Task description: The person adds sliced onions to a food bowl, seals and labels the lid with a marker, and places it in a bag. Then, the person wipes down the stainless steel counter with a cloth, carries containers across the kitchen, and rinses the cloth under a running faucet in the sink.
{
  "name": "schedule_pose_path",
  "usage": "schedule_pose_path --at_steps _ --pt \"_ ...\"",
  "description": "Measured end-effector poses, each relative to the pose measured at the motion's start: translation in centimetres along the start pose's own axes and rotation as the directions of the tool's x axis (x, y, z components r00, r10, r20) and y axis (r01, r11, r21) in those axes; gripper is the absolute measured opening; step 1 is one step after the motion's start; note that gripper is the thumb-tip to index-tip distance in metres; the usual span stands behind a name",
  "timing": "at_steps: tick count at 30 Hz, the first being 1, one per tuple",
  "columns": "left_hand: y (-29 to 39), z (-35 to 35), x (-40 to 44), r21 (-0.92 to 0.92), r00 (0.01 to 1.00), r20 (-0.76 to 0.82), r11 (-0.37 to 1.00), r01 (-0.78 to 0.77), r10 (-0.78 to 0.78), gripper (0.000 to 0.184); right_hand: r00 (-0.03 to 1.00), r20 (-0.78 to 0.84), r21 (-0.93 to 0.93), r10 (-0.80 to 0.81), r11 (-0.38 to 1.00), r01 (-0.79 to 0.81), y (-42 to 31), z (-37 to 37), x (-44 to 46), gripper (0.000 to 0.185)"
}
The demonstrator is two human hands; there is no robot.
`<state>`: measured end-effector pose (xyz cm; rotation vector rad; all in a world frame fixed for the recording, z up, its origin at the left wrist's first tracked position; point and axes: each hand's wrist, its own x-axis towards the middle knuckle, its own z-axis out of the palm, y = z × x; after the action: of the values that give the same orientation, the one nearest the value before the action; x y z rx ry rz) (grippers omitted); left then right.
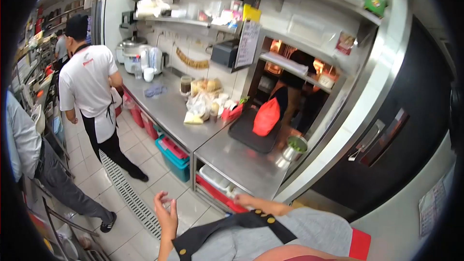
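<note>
My left hand [166, 212] is raised over the tiled floor, fingers apart and slightly curled, with nothing in it. Low by the counter's front edge, my right hand [242, 199] is close to the white containers [215, 177] on the shelf beneath. Its fingers are small and blurred, so I cannot make out their grip. Above, on the steel counter [241, 166], lies a dark tray [253, 139] with a red plastic bag [267, 117] on it. A metal cup with green leaves [294, 148] stands at the counter's right end.
A person in a white shirt and apron [92, 82] stands in the aisle. Another person's leg [72, 191] is at the left. A floor drain [130, 193] runs along the aisle. Teal and red bins [173, 159] sit under the counter. A dark door [382, 130] is on the right.
</note>
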<state>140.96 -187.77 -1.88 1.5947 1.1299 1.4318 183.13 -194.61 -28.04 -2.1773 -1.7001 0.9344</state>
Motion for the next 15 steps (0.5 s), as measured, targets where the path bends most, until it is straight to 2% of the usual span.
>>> schedule_pose_path --at_steps 1,3,4,5,6,7,8,9,10,12,13,14,15 --pt "-1.5 -0.2 1.9 0.006 1.000 -0.019 1.000 -0.020 0.020 0.036 1.000 -0.013 0.042 -0.003 0.999 0.004 -1.9 -0.9 1.6 0.018" --pt "-4.5 -0.5 6.6 0.173 0.958 0.051 0.942 -0.287 0.282 0.025 0.999 -0.021 0.196 0.046 0.980 -0.041 -4.9 -1.6 4.1 0.017" --pt "-4.6 -0.6 8.5 0.166 0.972 0.064 0.958 -0.233 0.225 0.016 0.991 0.024 0.296 0.133 0.946 -0.134 -6.4 -2.1 4.8 0.018" --pt "-5.6 -1.0 10.1 0.175 0.976 0.124 0.964 -0.201 0.180 0.014 0.974 0.034 0.264 0.224 0.938 -0.225 -9.2 -3.1 4.3 0.021" --pt "-6.5 -1.5 12.1 0.176 0.974 0.175 0.968 -0.177 0.146 0.014 0.984 -0.129 0.132 0.122 0.986 -0.105 -6.8 -0.9 5.9 0.026" --pt "-7.0 -2.1 14.4 0.224 0.963 0.210 0.951 -0.214 0.167 0.012 0.976 -0.157 0.234 0.153 0.966 -0.113 -5.7 0.9 6.7 0.031" --pt "-7.7 -3.2 16.0 0.265 0.949 0.257 0.931 -0.251 0.182 0.010 0.971 -0.102 0.172 0.218 0.965 -0.199 -5.6 2.0 6.8 0.033" --pt "-8.9 -4.5 17.9 0.341 0.927 0.313 0.886 -0.314 0.208 0.023 0.923 0.093 0.124 0.374 0.915 -0.383 -6.3 2.3 7.0 0.022" --pt "-9.9 -5.9 19.9 0.360 0.925 0.332 0.881 -0.307 0.187 0.023 0.917 0.188 0.117 0.352 0.919 -0.377 -2.6 6.6 8.6 0.022" --pt "-11.9 -8.0 24.2 0.282 0.967 0.254 0.953 -0.109 0.035 0.037 0.878 0.373 0.107 0.300 0.926 -0.361 4.1 14.5 11.7 0.023" --pt "-13.7 -9.1 26.1 0.241 0.975 0.222 0.969 -0.051 -0.004 0.046 0.937 0.305 -0.104 0.172 0.984 -0.146 4.1 17.0 12.7 0.024" --pt "-14.6 -9.9 28.0 0.188 0.986 0.164 0.982 0.006 -0.038 0.040 0.964 0.264 -0.316 0.028 0.947 0.059 3.9 19.1 13.7 0.026" --pt "-16.4 -10.9 29.8 0.189 0.987 0.152 0.982 0.028 -0.058 0.035 0.921 0.383 -0.387 -0.070 0.893 0.229 5.2 22.5 16.3 0.034"
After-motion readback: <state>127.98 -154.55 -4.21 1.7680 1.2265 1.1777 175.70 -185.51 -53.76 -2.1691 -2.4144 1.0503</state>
